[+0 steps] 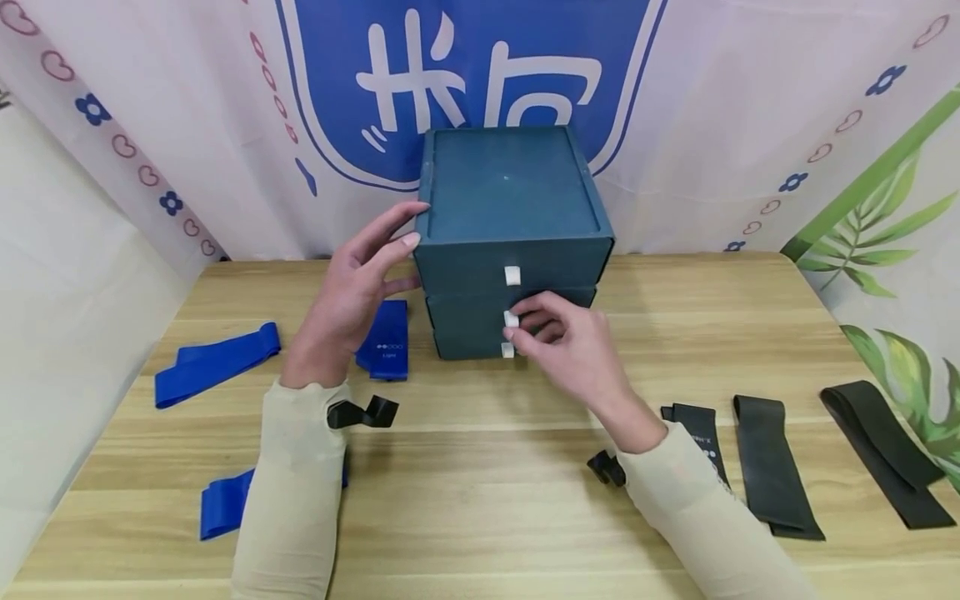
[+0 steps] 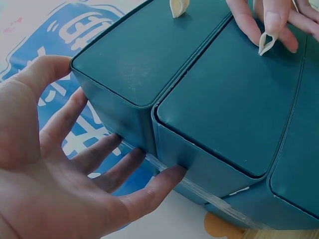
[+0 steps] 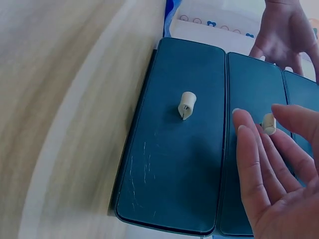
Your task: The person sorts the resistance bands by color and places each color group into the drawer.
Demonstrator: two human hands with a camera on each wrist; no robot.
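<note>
A dark teal cabinet [image 1: 517, 183] with three stacked drawers stands at the back of the wooden table [image 1: 480, 500]. My right hand [image 1: 573, 346] pinches the small white pull tab [image 3: 269, 123] on the middle drawer between thumb and fingers. That drawer's front [image 2: 234, 99] lies about level with the others. At the cabinet's left side, my left hand [image 1: 352, 287] rests its spread fingertips [image 2: 174, 174] against the side wall, thumb near the upper front corner. White tabs also show on the top drawer [image 1: 465, 267] and the bottom drawer [image 3: 169, 149].
Blue resistance bands [image 1: 217, 362] lie on the left of the table, one [image 1: 388, 340] close to the cabinet. Several black bands [image 1: 780, 467] are spread along the right. A printed cloth [image 1: 712, 125] hangs directly behind the cabinet. Black straps [image 1: 367, 412] stick out at both wrists.
</note>
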